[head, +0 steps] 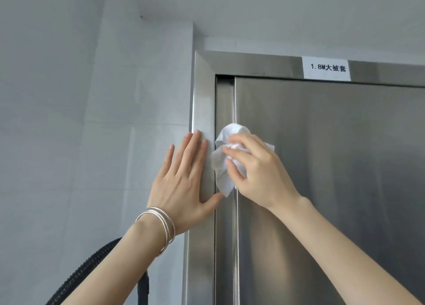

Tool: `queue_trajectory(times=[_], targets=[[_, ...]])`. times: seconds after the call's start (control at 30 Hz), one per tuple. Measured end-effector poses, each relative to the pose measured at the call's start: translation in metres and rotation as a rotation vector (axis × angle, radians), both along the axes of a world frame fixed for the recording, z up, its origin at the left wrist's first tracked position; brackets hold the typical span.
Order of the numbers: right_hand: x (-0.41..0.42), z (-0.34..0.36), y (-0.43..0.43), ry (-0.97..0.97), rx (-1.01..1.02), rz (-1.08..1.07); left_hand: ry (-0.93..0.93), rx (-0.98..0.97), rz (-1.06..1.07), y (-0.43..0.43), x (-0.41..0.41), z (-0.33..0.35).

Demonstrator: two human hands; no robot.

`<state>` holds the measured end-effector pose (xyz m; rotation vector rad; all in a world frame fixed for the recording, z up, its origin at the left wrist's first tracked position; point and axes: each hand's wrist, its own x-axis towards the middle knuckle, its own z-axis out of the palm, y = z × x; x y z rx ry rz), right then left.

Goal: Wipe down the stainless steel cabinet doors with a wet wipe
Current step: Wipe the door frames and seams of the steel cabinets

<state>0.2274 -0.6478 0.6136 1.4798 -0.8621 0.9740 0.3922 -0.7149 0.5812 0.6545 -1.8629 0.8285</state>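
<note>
While the right hand (259,173) curls its fingers round a crumpled white wet wipe (219,164), pinching it in a loose wad against the near edge of the brushed stainless steel cabinet door (333,166), the left hand (181,180) lies flat just beside it. Its fingers are straight and close together, pressed on the upright steel frame strip (202,102) where that meets the pale tiled wall (69,120). The left thumb reaches toward the wipe's hanging lower corner. Thin silver bangles (158,228) circle the left wrist, a black ribbed hose (92,265) curves below that forearm, and a white paper label (326,68) sits on the frame high above the right hand. The wipe looks light, limp and damp, so it will likely fold and slide under the fingers. I would gather it under the fingertips and palm rather than hold it by one corner. The steel looks stiff and smooth, probably slick once wet. Most of the door, out beyond the right hand, appears not yet reached, and the narrow groove between the hands would need a fingertip pushed into the cloth.
</note>
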Motion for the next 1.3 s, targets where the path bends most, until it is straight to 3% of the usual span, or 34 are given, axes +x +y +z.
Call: queue_trajectory(times=[0.17, 0.4, 0.57, 0.7, 0.83, 0.97, 1.17, 1.3], targets=[[-0.005, 0.007, -0.01, 0.069, -0.031, -0.112, 0.053, -0.07, -0.043, -0.007, -0.009, -0.003], [0.009, 0.089, -0.011, 0.08, 0.069, -0.291, 0.093, -0.065, -0.106, -0.014, -0.015, -0.004], [0.008, 0.059, -0.014, 0.093, 0.044, -0.271, 0.096, -0.086, -0.147, -0.018, -0.014, -0.005], [0.011, 0.08, -0.017, 0.031, 0.094, -0.229, 0.097, -0.09, -0.177, -0.021, -0.015, -0.005], [0.017, 0.09, -0.024, 0.051, 0.047, -0.325, 0.107, -0.092, -0.203, -0.022, -0.015, -0.005], [0.014, 0.078, -0.027, -0.019, 0.028, -0.198, 0.124, -0.082, -0.243, -0.024, -0.016, -0.007], [0.013, 0.083, -0.023, -0.023, 0.082, -0.205, 0.124, -0.077, -0.263, -0.025, -0.016, -0.007], [0.01, 0.087, -0.022, 0.05, 0.057, -0.426, 0.124, -0.071, -0.271, -0.025, -0.017, -0.007]])
